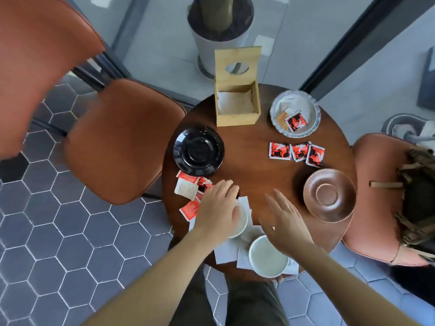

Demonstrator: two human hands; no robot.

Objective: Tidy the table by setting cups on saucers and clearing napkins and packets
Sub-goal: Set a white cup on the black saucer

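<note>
At the left edge of the round wooden surface [254,161] sits a black saucer [199,150], bare. Just below it lies a scatter of red and white packets [188,187], some overhanging the edge. The left hand [220,208] reaches over a pale cup [241,222] near the front edge, fingers curved down over its rim; whether the grip actually closes on the cup cannot be told. White napkins [227,252] lie under and around that cup. At the back edge stands a wooden napkin box [237,100]. A second pale cup [268,256] rests at the front edge on napkins. The right hand [287,222] hovers above it, fingers straight, grip released. Three red packets [296,152] lie in a row toward the right. Behind them a white dish [275,107] holds more packets. A brown saucer [329,195] sits bare at the right edge.
</note>
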